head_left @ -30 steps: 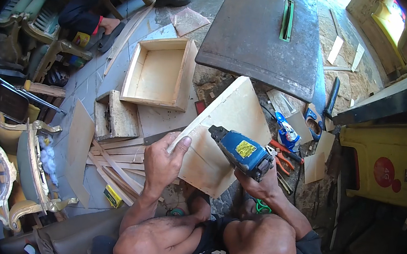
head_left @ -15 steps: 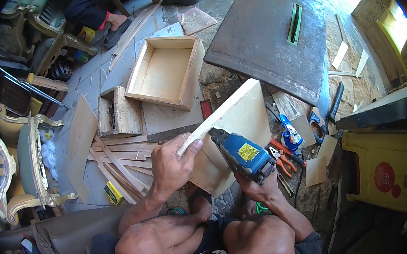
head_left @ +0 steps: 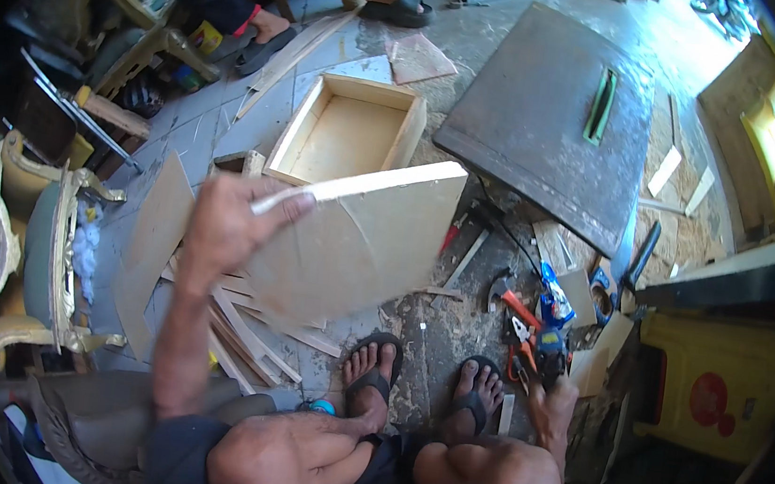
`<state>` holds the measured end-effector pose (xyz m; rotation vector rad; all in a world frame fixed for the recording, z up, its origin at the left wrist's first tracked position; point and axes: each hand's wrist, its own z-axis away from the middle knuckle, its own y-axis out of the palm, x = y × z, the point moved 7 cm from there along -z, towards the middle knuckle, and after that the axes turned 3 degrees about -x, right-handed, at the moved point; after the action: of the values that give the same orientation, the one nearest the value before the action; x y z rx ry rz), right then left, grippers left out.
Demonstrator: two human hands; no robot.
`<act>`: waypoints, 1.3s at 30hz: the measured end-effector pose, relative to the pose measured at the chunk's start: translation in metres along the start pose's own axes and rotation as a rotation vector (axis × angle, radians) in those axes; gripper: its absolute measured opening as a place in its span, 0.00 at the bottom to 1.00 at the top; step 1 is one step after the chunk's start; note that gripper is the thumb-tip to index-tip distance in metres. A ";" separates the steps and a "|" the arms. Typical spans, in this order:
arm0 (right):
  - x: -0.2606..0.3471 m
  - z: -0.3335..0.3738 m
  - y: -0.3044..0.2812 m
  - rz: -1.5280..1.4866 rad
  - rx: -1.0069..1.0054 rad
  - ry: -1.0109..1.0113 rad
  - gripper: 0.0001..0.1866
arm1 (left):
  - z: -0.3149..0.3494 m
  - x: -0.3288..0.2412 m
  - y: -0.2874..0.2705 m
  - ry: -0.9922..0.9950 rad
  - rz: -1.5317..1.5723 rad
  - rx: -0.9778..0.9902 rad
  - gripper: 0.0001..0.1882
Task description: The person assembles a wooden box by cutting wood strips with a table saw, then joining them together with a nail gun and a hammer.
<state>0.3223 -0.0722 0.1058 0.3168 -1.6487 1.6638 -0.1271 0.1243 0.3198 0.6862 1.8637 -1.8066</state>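
Observation:
My left hand [head_left: 253, 218] grips the near left corner of a pale wooden panel [head_left: 358, 248], its thumb over the light edge strip. The panel is tilted in the air, its broad face toward me, slightly blurred. Low on the right, my right hand [head_left: 555, 401] is closed around a blue nail gun [head_left: 550, 346], partly hidden and seen nearly end-on near the floor. Right beside it lie orange-handled pliers [head_left: 520, 350] and a hammer [head_left: 515, 300] with a red-orange handle. Beyond the panel stands an open wooden box [head_left: 352, 134].
A dark tabletop-like slab [head_left: 552, 118] with a green-rimmed slot lies ahead. A blue-handled saw [head_left: 603, 288] and a blue packet [head_left: 556, 296] are on the right, near a yellow stool [head_left: 712, 390]. Wood strips [head_left: 250, 336] lie left; another person's sandalled foot [head_left: 267, 40] is farther off.
The nail gun has moved from the panel's edge down to the right with my right hand. My left hand has shifted left and up, turning the panel flatter. The view has shifted too.

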 end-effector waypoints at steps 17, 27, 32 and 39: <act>-0.160 0.142 0.054 0.146 0.181 0.622 0.20 | -0.172 0.054 0.054 0.575 -0.291 -0.448 0.18; -0.165 0.148 0.069 0.119 0.224 0.650 0.19 | 0.049 0.288 0.042 -0.066 -0.963 -0.494 0.33; -0.163 0.152 0.070 0.103 0.239 0.678 0.18 | 0.040 0.356 0.001 -0.353 -1.045 -0.272 0.34; -0.152 0.159 0.062 0.136 0.308 0.678 0.18 | -0.100 0.382 -0.081 -0.485 -0.344 -0.538 0.30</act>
<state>0.3332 -0.2647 -0.0182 -0.2081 -0.9281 1.8554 -0.4716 0.2384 0.1444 -0.2574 2.0526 -1.3721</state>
